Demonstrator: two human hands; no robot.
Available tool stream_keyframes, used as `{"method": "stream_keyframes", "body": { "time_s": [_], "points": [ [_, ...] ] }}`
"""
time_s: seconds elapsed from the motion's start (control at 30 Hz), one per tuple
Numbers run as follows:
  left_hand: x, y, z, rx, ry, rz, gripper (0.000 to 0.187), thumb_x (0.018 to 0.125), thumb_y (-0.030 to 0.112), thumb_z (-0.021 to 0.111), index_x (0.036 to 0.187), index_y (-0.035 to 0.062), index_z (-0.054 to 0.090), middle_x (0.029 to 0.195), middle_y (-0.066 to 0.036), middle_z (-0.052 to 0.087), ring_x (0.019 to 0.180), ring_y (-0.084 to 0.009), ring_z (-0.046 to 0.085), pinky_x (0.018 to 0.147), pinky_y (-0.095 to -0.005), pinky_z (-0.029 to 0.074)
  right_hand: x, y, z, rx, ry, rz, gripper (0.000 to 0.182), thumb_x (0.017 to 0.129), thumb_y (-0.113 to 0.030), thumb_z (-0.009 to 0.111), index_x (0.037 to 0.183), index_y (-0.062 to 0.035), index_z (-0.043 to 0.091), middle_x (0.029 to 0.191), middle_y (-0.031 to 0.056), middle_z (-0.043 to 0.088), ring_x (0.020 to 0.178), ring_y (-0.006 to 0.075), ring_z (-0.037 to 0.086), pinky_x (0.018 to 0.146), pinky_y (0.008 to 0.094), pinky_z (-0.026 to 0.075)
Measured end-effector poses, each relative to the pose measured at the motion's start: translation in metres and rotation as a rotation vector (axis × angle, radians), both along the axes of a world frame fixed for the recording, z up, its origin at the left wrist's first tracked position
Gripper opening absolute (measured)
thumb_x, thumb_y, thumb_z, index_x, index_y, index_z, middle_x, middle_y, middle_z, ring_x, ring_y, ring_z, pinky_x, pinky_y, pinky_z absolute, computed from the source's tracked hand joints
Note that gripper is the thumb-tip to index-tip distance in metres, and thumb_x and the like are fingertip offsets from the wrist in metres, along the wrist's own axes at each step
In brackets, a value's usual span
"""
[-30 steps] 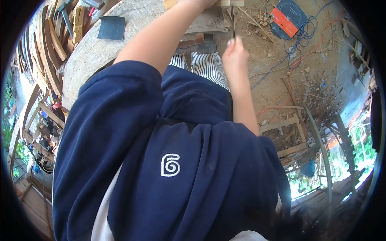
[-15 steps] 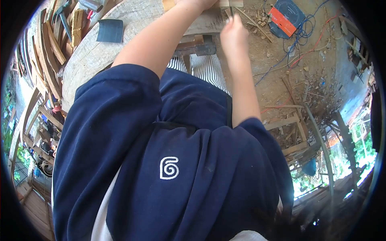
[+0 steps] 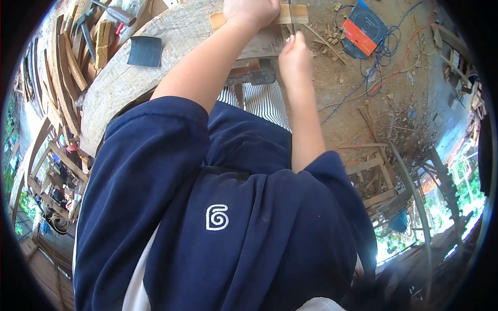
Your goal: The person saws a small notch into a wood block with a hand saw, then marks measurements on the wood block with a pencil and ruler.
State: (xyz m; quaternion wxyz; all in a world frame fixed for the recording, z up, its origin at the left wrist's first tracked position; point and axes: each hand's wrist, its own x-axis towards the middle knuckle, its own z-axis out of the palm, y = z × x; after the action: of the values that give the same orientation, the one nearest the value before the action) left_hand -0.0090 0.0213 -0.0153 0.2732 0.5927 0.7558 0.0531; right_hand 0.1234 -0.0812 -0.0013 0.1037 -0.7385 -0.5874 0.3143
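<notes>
A pale wooden strip (image 3: 218, 20) lies crosswise at the top edge of the view, on a weathered wooden slab. My left hand (image 3: 254, 11) is closed and presses down on that strip, its fingertips partly hidden. Just to the right, my right hand (image 3: 296, 56) is closed around the near end of a thin dark saw (image 3: 291, 14), seen almost edge-on. The blade crosses the strip close beside my left hand, and its far end is cut off by the frame.
A curved dark sheet (image 3: 144, 51) rests on the slab (image 3: 111, 96). A dark metal piece (image 3: 265, 76) sits before my striped trousers. To the left are a hammer (image 3: 85, 31) and wood lengths (image 3: 54, 78). Right, an orange-and-black box (image 3: 365, 31) lies by blue cord (image 3: 386, 49).
The view has shifted, so the slab and both hands appear lower and more of the strip shows. My right hand has come slightly closer to my body with the saw.
</notes>
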Motion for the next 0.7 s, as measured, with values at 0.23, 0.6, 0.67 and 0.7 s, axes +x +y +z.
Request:
{"method": "stream_keyframes", "body": {
  "time_s": [0.23, 0.6, 0.67, 0.7],
  "points": [
    [0.001, 0.0, -0.001, -0.002, 0.033, 0.012, 0.042, 0.086, 0.037, 0.05, 0.082, 0.0034, 0.076, 0.085, -0.023, 0.072, 0.082, -0.0398, 0.072, 0.078, -0.049, 0.056, 0.024, -0.06, 0.013, 0.029, 0.056, -0.059, 0.016, 0.101, -0.017, 0.049, 0.103, -0.0014, 0.055, 0.078, 0.0292, 0.066, 0.077, 0.0492, 0.065, 0.065, 0.0573, 0.051],
    [0.0, 0.002, -0.001, 0.012, 0.008, 0.013, 0.041, 0.085, 0.036, 0.051, 0.08, 0.0037, 0.076, 0.084, -0.023, 0.072, 0.081, -0.0394, 0.072, 0.077, -0.0493, 0.056, 0.03, -0.067, 0.016, -0.103, 0.027, -0.05, 0.018, 0.1, -0.015, 0.049, 0.105, 0.0005, 0.056, 0.079, 0.0313, 0.065, 0.079, 0.0491, 0.065, 0.064, 0.0575, 0.05],
    [0.0, 0.0, 0.001, 0.014, 0.004, 0.008, 0.041, 0.085, 0.036, 0.051, 0.08, 0.0037, 0.075, 0.083, -0.023, 0.072, 0.081, -0.0394, 0.072, 0.077, -0.0494, 0.056, 0.037, -0.076, 0.017, -0.103, 0.07, -0.061, 0.022, 0.1, -0.015, 0.049, 0.111, 0.0024, 0.058, 0.081, 0.0318, 0.065, 0.08, 0.0491, 0.066, 0.065, 0.0564, 0.051],
    [-0.001, 0.003, 0.002, 0.006, 0.009, 0.012, 0.041, 0.086, 0.036, 0.051, 0.08, 0.0038, 0.076, 0.084, -0.023, 0.072, 0.081, -0.0395, 0.072, 0.077, -0.0495, 0.056, 0.032, -0.072, 0.015, -0.064, 0.017, -0.089, 0.023, 0.101, -0.015, 0.048, 0.109, 0.004, 0.058, 0.082, 0.0317, 0.065, 0.082, 0.0495, 0.065, 0.065, 0.0556, 0.051]
  ]
}}
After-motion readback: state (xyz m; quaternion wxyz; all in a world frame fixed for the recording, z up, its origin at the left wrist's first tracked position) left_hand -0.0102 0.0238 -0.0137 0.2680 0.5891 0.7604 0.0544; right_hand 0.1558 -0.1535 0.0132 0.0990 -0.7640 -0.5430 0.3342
